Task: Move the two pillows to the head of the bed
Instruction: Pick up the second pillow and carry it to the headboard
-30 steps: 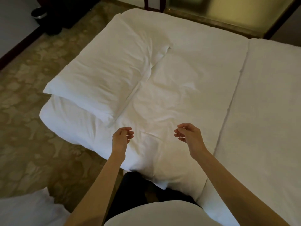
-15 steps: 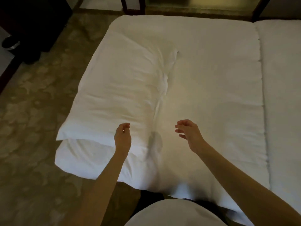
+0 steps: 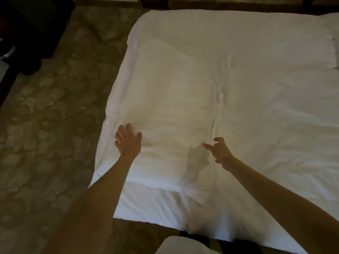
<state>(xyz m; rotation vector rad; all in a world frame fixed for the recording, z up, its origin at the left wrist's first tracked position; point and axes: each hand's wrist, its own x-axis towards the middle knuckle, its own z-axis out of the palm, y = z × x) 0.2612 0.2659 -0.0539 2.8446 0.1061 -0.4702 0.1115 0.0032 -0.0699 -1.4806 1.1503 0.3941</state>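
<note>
A white pillow lies lengthwise on the left side of the white bed, its near end close to the bed's near edge. My left hand rests flat, fingers spread, on the pillow's near left corner. Over the pillow's near right edge hovers my right hand, fingers apart and curled, holding nothing; its shadow falls on the pillow. I see only one pillow here.
Patterned brown carpet runs along the bed's left side. Dark furniture stands at the far left. A dark wooden frame runs along the bed's far end. A second white mattress section adjoins at the right.
Both hands have reached forward and spread apart: the left went left onto the pillow's corner and opened flat, the right moved to the pillow's right edge. The view shifted closer over the bed.
</note>
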